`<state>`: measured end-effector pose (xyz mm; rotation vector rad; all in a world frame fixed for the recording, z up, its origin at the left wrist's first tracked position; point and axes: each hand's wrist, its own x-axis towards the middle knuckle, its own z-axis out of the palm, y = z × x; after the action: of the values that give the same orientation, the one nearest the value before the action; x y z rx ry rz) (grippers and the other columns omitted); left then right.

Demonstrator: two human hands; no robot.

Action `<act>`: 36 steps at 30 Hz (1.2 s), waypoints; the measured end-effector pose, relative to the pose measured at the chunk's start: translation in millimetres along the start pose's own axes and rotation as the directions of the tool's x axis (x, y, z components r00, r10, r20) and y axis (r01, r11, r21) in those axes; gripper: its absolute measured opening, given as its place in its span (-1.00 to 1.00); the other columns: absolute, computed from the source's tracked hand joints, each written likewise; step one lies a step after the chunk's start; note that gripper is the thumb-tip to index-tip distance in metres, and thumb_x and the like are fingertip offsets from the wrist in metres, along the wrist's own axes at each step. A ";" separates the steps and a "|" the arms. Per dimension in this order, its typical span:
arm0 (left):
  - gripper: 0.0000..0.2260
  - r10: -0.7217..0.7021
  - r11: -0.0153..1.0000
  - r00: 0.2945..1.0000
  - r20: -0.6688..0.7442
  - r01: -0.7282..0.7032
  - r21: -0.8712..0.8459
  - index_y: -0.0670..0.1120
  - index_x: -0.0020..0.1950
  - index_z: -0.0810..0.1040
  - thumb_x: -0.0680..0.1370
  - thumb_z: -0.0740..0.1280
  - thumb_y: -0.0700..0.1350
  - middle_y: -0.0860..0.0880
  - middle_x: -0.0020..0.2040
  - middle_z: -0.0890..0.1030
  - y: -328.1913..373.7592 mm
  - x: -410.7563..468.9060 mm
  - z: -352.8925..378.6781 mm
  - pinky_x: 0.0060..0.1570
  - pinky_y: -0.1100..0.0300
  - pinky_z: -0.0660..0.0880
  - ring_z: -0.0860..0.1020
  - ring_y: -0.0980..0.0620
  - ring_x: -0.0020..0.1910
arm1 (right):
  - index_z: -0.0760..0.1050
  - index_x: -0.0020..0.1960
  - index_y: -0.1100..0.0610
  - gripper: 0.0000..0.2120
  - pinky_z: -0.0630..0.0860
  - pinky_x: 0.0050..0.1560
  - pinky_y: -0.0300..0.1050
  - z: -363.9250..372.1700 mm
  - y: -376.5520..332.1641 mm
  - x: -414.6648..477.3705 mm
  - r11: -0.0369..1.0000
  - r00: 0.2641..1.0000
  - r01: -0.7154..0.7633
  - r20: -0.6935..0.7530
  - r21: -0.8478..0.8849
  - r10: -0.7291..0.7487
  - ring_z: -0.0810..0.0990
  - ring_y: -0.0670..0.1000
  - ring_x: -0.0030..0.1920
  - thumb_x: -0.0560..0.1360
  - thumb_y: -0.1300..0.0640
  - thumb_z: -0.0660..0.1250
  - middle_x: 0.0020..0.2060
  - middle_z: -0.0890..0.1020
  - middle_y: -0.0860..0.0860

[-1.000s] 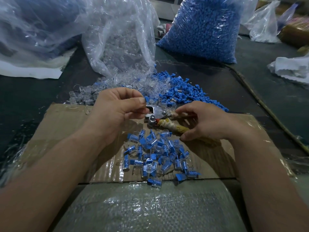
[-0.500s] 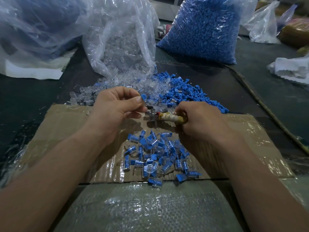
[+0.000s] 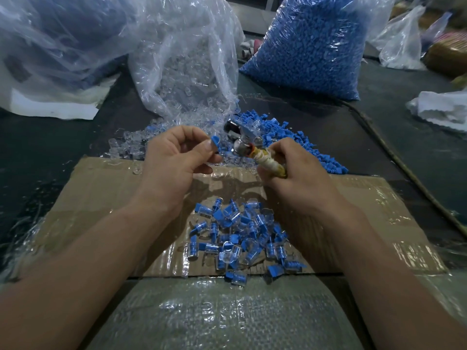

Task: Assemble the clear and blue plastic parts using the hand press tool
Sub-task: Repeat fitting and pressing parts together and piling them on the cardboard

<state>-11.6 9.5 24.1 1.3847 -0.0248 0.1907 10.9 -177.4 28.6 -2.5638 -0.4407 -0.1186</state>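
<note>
Nearest, a heap of joined pieces lies on the cardboard. Above it, the left hand pinches a blue part: tiny, light, stiff and probably slick, so fingertips on its sides suit. The right hand clenches the hand press tool by its wrapped handle. Beyond, clear parts and spare blue parts litter the counter.

No text, label, brand, number or sign can be read anywhere in the view. The plastic bags across the top of the frame, the cardboard sheet in the middle and the hand press tool at centre show no legible marking.
</note>
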 end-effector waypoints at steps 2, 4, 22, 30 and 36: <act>-0.86 0.022 0.999 1.000 0.000 -0.021 0.028 -0.13 -0.19 0.49 0.48 0.28 -0.36 0.05 -0.39 0.59 -0.2 -0.8 0.2 -0.34 0.35 0.53 0.58 0.17 -0.37 | 0.32 -0.05 0.00 -0.80 0.27 -0.31 -0.23 2.3 -2.9 -0.5 1.000 0.999 0.015 0.028 0.011 -0.015 0.38 -0.15 -0.22 0.44 -0.02 0.32 -0.20 0.41 -0.13; -0.85 0.036 0.998 0.999 0.001 -0.036 0.049 -0.13 -0.19 0.49 0.48 0.27 -0.36 0.07 -0.39 0.60 -0.1 -0.9 0.4 -0.34 0.35 0.52 0.58 0.19 -0.37 | 0.33 -0.04 0.02 -0.79 0.27 -0.29 -0.26 3.3 -4.6 -1.0 0.999 0.999 0.020 0.044 0.032 -0.022 0.38 -0.14 -0.20 0.44 0.00 0.32 -0.19 0.43 -0.11; -0.80 0.129 0.973 0.991 -0.024 -0.122 0.195 -0.07 -0.21 0.49 0.48 0.31 -0.36 0.03 -0.34 0.58 -2.8 -3.3 2.6 -0.34 0.36 0.51 0.56 0.20 -0.38 | 0.34 -0.06 0.02 -0.85 0.25 -0.31 -0.23 1.9 -9.4 -1.4 0.996 0.995 0.071 0.071 -0.060 -0.067 0.38 -0.04 -0.21 0.45 0.05 0.30 -0.20 0.44 -0.06; -0.83 0.139 0.960 0.989 -0.050 -0.122 0.251 -0.11 -0.19 0.49 0.48 0.30 -0.37 -0.04 -0.29 0.56 -2.0 -4.1 5.0 -0.35 0.40 0.49 0.55 0.21 -0.38 | 0.34 -0.08 0.00 -0.85 0.26 -0.23 -0.14 3.7 -10.8 1.2 0.989 0.998 0.041 0.056 -0.144 -0.033 0.41 -0.01 -0.18 0.45 0.11 0.32 -0.21 0.46 -0.06; -0.85 0.130 0.959 0.990 -0.062 -0.110 0.260 -0.12 -0.19 0.49 0.49 0.30 -0.36 -0.06 -0.28 0.56 0.2 -6.5 6.6 -0.33 0.41 0.48 0.54 0.22 -0.39 | 0.35 -0.11 0.01 -0.86 0.33 -0.24 -0.12 5.7 -13.4 0.2 0.985 0.999 0.020 0.036 -0.170 -0.014 0.44 0.00 -0.20 0.42 0.16 0.32 -0.24 0.47 -0.06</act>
<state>-17.4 2.4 24.7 1.6341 -0.0192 0.3600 6.6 -163.6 30.3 -2.7336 -0.4851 -0.1223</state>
